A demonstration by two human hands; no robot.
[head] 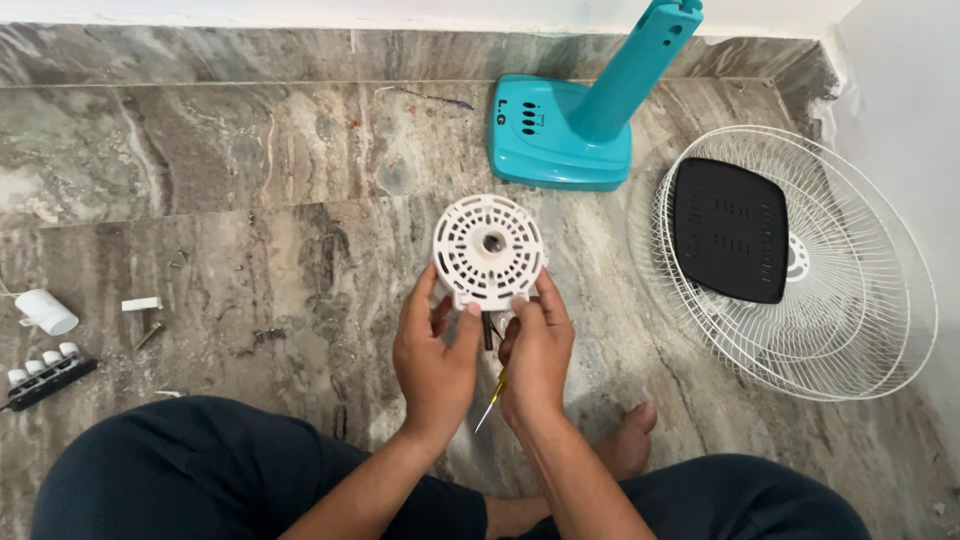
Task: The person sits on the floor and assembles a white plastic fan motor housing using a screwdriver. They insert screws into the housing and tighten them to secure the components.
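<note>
Both hands hold up a round white vented plastic fan motor cover (pixel 488 250) over the marble floor. My left hand (pixel 432 355) grips its lower left rim with thumb and fingers. My right hand (pixel 535 352) grips the lower right rim. A thin yellow-handled screwdriver (pixel 492 397) sticks down from between my right hand's fingers. A dark stub shows just under the cover between the two hands.
A teal fan base with its column (pixel 575 125) stands at the back. White wire fan grilles (pixel 800 265) lie at the right with a black vented panel (pixel 728 230) on them. Small white parts, screws and a black switch strip (pixel 45 375) lie at the left. My legs and a foot fill the bottom.
</note>
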